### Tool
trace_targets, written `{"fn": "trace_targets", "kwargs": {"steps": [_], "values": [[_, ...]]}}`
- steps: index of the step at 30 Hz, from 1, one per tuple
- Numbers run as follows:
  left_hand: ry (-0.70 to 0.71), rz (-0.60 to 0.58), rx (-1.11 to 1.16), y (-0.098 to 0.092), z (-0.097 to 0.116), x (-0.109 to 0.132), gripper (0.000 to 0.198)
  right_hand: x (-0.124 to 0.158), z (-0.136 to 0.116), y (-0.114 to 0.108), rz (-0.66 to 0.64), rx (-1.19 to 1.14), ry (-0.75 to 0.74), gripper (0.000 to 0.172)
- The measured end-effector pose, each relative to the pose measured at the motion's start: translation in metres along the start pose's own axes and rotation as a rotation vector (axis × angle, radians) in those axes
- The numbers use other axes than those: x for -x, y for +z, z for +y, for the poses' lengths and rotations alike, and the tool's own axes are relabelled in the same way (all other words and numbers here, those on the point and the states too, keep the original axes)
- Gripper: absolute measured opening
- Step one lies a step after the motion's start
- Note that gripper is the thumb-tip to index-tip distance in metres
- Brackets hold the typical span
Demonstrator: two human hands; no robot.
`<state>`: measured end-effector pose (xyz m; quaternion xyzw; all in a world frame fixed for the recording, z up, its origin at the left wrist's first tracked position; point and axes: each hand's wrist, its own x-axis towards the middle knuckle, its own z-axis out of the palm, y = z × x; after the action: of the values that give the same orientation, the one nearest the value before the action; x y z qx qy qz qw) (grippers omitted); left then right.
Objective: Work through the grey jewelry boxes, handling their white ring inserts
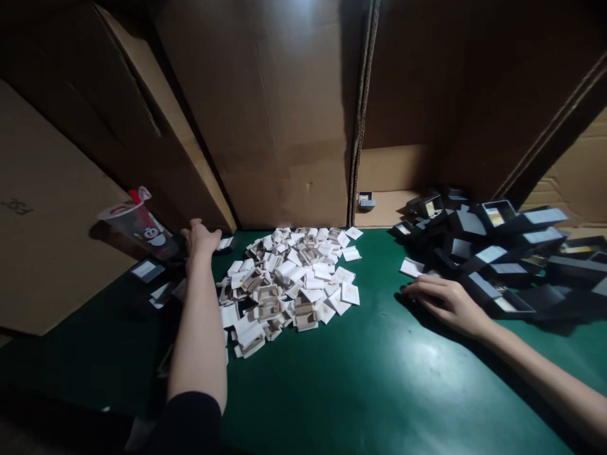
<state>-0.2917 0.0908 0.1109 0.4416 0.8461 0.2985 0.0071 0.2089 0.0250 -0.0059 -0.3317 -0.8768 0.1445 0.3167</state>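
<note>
Fingers [195, 225] of the left hand [202, 240] are curled down and seen from behind, so I cannot tell if they grip anything. This hand is at the far left corner of the pile of white paper pieces [289, 278], arm stretched along the pile's left edge. A small dark box [227, 243] lies just right of the thumb, between the hand and the pile; touching or not, cannot tell.

Right hand [448, 303] is well right of the pile, palm down on the green table [370, 379]. Its fingers [424, 284] are stretched out loosely and hold nothing, tips pointing back toward the pile. A white card [411, 267] lies just beyond the fingertips, near but apart. The heap of black boxes [493, 253] is on the far side of this hand from the pile, with the nearest box right against the knuckles; some boxes are open, showing light insides.

Left of the pile, past the left hand, a plastic cup [142, 227] with a red lid is tilted over. A flat dark box [147, 270] with a pale top sits below it. Behind the pile stand brown cardboard sheets [284, 126]. A tiny box [366, 201] sits on a cardboard ledge behind the pile's right corner.
</note>
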Motion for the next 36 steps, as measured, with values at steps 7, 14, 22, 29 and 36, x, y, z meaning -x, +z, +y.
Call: {"fn": "trace_targets", "kwargs": {"steps": [7, 14, 22, 29, 36], "values": [[0.458, -0.087, -0.065, -0.039, 0.073, 0.051, 0.056, 0.000, 0.000, 0.005, 0.134, 0.114, -0.046, 0.024], [0.940, -1.008, -0.181, -0.038, 0.132, 0.154, 0.053, -0.004, 0.001, 0.005, 0.305, 0.326, 0.004, 0.028], [1.188, -0.940, -0.505, 0.032, 0.144, 0.199, 0.029, 0.000, 0.000, -0.043, 0.499, 0.789, -0.040, 0.023], [1.325, -0.806, -0.554, 0.048, 0.141, 0.201, 0.027, 0.005, 0.013, -0.056, 0.391, 0.913, 0.263, 0.027], [1.373, -0.786, -0.497, 0.053, 0.139, 0.201, 0.025, 0.005, 0.009, -0.050, 0.515, 0.829, 0.186, 0.028]]}}
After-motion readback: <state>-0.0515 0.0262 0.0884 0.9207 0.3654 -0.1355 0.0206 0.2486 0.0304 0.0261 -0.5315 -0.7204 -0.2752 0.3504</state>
